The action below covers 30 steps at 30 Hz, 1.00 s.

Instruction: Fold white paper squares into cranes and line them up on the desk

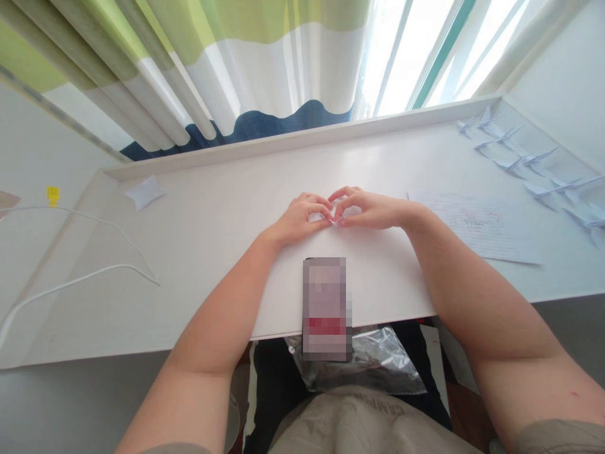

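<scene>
Both my hands meet at the middle of a white desk [212, 252]. My left hand [300, 217] and my right hand [366, 208] press their fingertips together on a small piece of white folded paper [336, 216], which is mostly hidden under the fingers. Both hands are curled in a pinch on it. A phone [326, 306] lies at the desk's near edge, just in front of my hands.
A folded white paper [145, 191] lies at the far left. A white cable [85, 277] loops across the left side. A lined sheet [477, 224] and several folded paper cranes [534, 161] sit at the right. A curtain [212, 69] hangs behind the desk. A plastic bag [378, 362] lies on my lap.
</scene>
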### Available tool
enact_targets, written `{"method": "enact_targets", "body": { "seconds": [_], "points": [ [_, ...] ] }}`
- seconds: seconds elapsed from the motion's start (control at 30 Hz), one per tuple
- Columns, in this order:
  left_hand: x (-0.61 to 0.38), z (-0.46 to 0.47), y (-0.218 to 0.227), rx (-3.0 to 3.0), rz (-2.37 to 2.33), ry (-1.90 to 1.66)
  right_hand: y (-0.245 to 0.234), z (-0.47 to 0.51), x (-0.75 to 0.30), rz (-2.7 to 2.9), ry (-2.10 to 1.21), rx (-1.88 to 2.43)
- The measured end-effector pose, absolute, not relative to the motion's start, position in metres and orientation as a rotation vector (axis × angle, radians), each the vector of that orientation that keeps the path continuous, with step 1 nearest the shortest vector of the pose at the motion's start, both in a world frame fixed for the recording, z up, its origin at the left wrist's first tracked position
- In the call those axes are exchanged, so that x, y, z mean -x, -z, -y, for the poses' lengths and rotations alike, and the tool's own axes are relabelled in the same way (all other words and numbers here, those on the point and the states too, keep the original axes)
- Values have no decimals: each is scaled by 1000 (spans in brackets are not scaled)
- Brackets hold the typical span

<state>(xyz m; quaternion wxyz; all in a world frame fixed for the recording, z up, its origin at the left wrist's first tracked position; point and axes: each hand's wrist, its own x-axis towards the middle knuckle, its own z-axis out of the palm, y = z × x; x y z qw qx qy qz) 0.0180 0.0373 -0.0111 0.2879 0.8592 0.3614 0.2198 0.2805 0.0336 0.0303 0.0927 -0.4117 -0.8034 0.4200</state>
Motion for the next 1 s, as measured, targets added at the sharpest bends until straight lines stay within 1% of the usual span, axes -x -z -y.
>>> {"method": "enact_targets", "body": {
  "seconds": [0.33,0.5,0.67,0.83,1.0],
  "points": [
    [-19,-36,7,-2302,-959,-581,-38,-30,-279,2433,-1018,1312],
    [-23,-34,8,-2326,-977,-659,-31,-36,-283,2441,-1038,1291],
    [-24,-33,8,-2291,-1072,-668,-23,-40,-283,2389,-976,1327],
    [-25,-34,10,-2378,-997,-658,-23,-40,-280,2412,-928,1329],
    [-29,-33,10,-2460,-1018,-661,-22,-40,-275,2417,-845,1378]
  ]
}}
